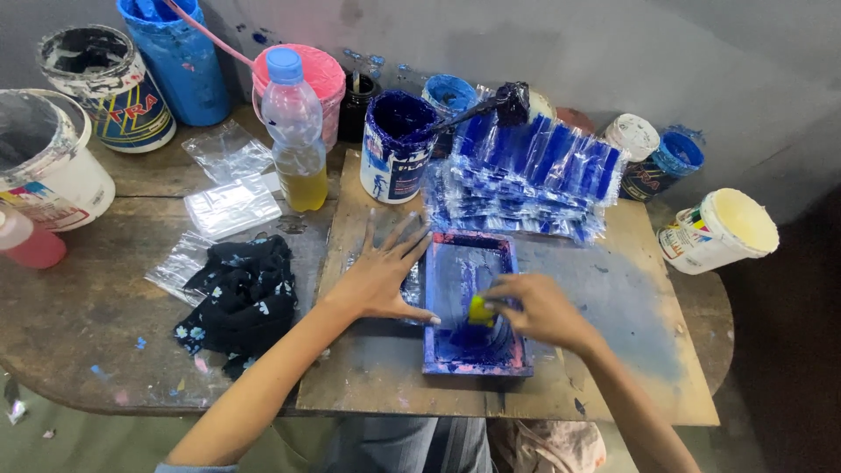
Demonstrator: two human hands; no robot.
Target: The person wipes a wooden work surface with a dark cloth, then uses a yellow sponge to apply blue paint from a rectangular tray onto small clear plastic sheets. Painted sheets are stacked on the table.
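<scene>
A small blue-stained printing frame (519,298) lies on a wooden board (377,368). My left hand (381,276) rests flat beside the frame's left edge, fingers spread, holding nothing. My right hand (536,307) is over the frame, closed on a small yellow squeegee (479,310) that presses into blue ink near the frame's lower part. A fanned stack of clear plastic bags printed blue (526,175) lies just behind the frame.
A dark blue ink can (396,144) with a stick, a plastic bottle of yellow liquid (294,131), several paint tubs and buckets line the back. A black floral cloth (236,298) and clear unprinted bags (229,206) lie at the left. A white tub (723,229) sits at the right.
</scene>
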